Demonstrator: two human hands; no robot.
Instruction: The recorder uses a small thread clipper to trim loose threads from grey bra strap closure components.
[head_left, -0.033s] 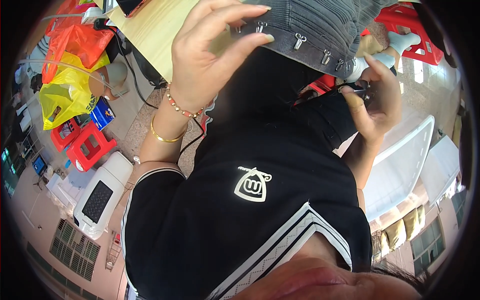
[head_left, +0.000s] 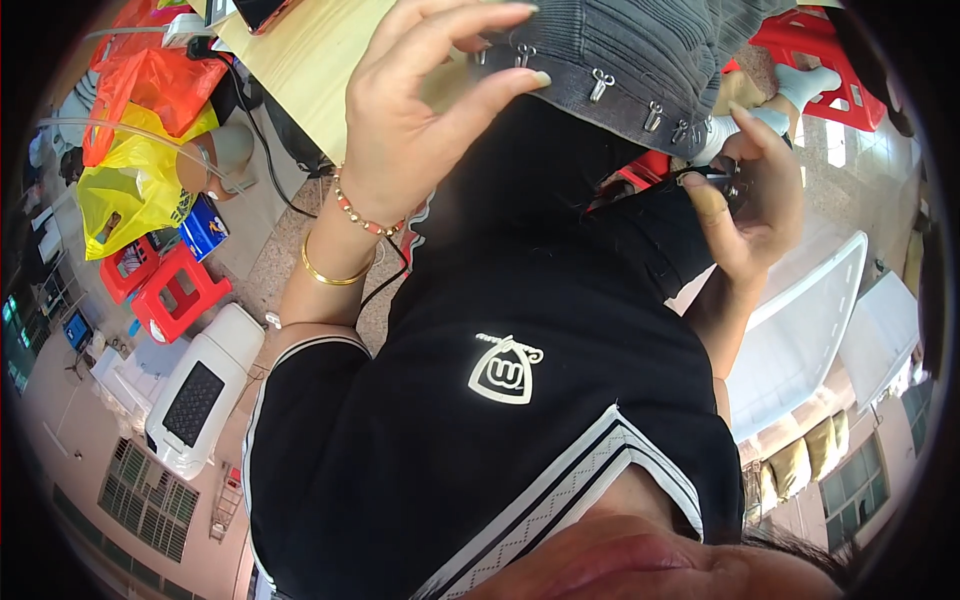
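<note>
Grey ribbed cloth piece [head_left: 640, 50], matt, carries small shiny metal hooks [head_left: 600, 82]. The counter [head_left: 310, 70] looks like smooth pale wood. Plastic bags [head_left: 140, 130] seem glossy and crinkled.

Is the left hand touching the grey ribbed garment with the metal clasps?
Touching. In the head view, the left hand has its fingertips on the edge of the grey ribbed garment, beside the row of metal clasps.
</note>
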